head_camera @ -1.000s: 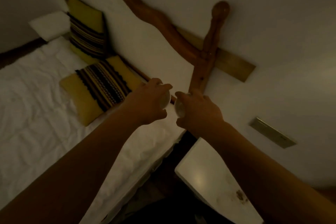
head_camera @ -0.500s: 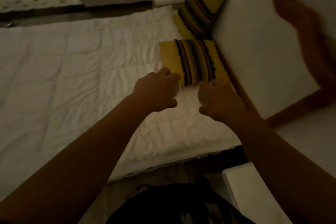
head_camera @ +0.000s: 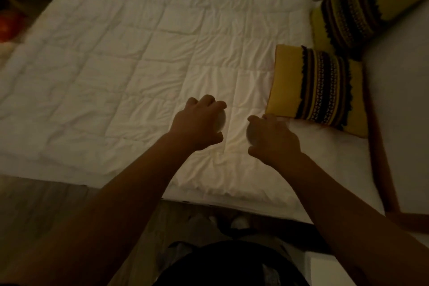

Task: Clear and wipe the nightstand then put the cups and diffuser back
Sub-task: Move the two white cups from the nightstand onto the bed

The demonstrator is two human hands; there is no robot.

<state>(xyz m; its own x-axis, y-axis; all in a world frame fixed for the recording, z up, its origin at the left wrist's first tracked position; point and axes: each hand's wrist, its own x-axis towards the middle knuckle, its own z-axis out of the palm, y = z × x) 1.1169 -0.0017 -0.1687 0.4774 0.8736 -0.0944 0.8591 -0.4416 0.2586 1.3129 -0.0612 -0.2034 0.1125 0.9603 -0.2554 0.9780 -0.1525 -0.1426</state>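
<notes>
Your left hand (head_camera: pixel 197 124) is curled around a pale cup (head_camera: pixel 221 121), fingers wrapped over its top and thumb underneath, so only a sliver of the rounded side shows past your knuckles. Your right hand (head_camera: pixel 272 138) grips a 2nd cup (head_camera: pixel 251 135) the same way, and most of that one is hidden behind your fingers. Both cups sit low over the white quilt (head_camera: pixel 139 65) near the bed's close edge, side by side with a gap between them; in this dim light you cannot tell whether either touches the fabric. Just beyond your right hand lies a yellow cushion (head_camera: pixel 311 88) with dark woven stripes, flat on the quilt, its near corner just beside your fingertips. A 2nd striped cushion (head_camera: pixel 352 7) leans against the wall behind it. A white corner of the nightstand (head_camera: pixel 325 269) shows at the bottom right, well apart from both cups.
</notes>
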